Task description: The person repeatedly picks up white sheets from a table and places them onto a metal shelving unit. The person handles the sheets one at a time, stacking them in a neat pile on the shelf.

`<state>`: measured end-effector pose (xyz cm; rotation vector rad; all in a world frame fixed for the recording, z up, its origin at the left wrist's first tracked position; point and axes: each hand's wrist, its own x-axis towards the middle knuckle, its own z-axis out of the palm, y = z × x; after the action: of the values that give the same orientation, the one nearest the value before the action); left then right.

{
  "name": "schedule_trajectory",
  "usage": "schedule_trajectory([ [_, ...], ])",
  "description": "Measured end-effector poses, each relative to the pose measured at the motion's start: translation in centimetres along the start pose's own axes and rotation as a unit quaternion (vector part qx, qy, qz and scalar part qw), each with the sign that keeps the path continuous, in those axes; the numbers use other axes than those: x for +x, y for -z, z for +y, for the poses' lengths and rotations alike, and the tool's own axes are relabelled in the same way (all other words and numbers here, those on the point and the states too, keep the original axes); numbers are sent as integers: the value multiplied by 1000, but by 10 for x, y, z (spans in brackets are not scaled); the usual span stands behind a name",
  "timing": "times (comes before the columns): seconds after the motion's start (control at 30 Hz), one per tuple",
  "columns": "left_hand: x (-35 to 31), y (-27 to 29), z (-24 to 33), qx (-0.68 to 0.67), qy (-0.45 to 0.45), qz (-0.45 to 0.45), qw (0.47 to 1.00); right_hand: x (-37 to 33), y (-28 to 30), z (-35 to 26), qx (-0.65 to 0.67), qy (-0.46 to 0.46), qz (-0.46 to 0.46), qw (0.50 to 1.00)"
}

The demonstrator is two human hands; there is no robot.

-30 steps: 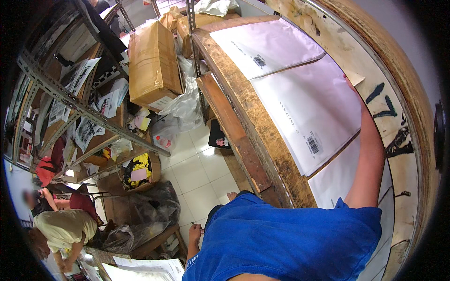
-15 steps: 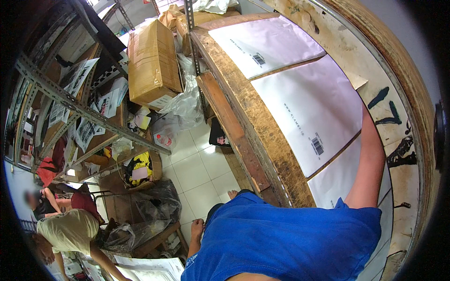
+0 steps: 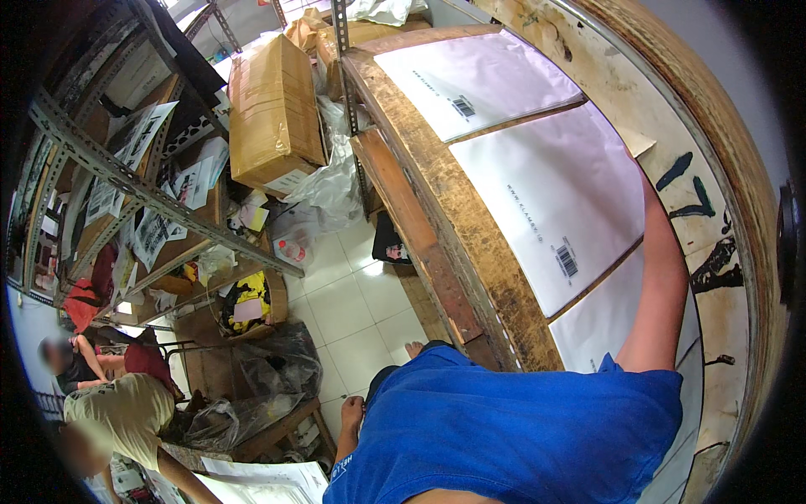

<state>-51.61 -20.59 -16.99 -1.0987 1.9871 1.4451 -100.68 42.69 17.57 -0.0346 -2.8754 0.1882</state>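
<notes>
A white plastic mailer (image 3: 550, 210) with black print and a barcode lies on the worn wooden table. My right forearm (image 3: 659, 277) reaches along its right edge, and the fingers of my right hand are hidden there. I cannot tell whether they grip the mailer. Another white mailer (image 3: 478, 80) lies at the far end, and part of a third mailer (image 3: 596, 311) shows nearer me under my arm. My left hand (image 3: 352, 412) hangs low beside my blue shirt, away from the mailers. Its fingers look curled in, with nothing visible in them.
A large cardboard box (image 3: 273, 118) stands beyond a metal shelf post, beside crumpled clear plastic (image 3: 332, 176). On the left are metal shelves (image 3: 168, 210) with printed sheets. A person in a pale shirt (image 3: 126, 412) bends at lower left, with another person behind. White floor tiles (image 3: 340, 311) show between.
My right forearm has shifted slightly away from me and left, along with the edge of the middle mailer. The bending person at lower left has moved a little. My left hand stays put.
</notes>
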Motion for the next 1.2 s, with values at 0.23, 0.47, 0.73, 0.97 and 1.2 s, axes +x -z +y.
schedule_trajectory([
  [0.23,4,-5,4,-4,-8,-3,1000,-38,26,-59,31,41,-35,998],
  [0.47,10,-3,-5,-11,-26,-8,1000,-68,28,-115,16,44,-150,988],
  [0.73,45,-9,-61,20,-16,21,999,-45,7,-100,-52,41,-189,980],
  [0.97,23,-21,-59,63,-18,80,995,-8,-24,-40,-69,194,-185,961],
  [1.2,-1,-27,-66,54,20,48,997,-45,3,-260,198,296,-203,912],
])
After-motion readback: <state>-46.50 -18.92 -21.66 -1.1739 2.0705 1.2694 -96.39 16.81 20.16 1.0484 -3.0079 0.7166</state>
